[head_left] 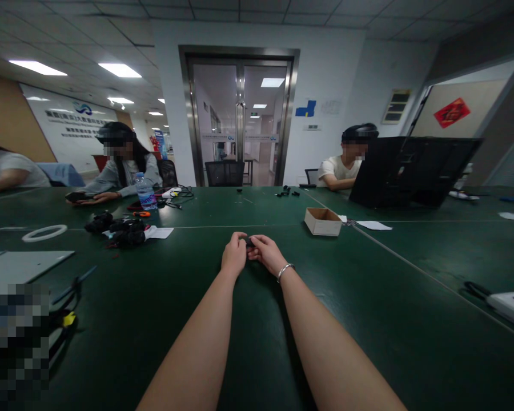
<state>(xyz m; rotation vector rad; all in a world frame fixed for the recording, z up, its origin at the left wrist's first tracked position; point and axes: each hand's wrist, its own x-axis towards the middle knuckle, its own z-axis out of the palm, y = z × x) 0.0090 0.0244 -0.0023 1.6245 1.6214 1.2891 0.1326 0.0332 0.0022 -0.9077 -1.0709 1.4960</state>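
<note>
My left hand (235, 252) and my right hand (265, 252) meet just above the green table (257, 319). Between them is a small black piece (249, 242), pinched by the fingers of both hands. Most of it is covered by my fingertips, so its kind does not show. A silver bracelet (285, 272) circles my right wrist. To the right of my hands stands an open cardboard box (323, 222). Beyond my hands, several small black pieces (288, 192) lie on the far part of the table.
At left lie a bundle of black cables (126, 231), a white ring (45, 233) and a water bottle (145, 193). A large black monitor (415, 171) stands at right, with a white device (512, 307) nearer. Other people sit across the table on both sides.
</note>
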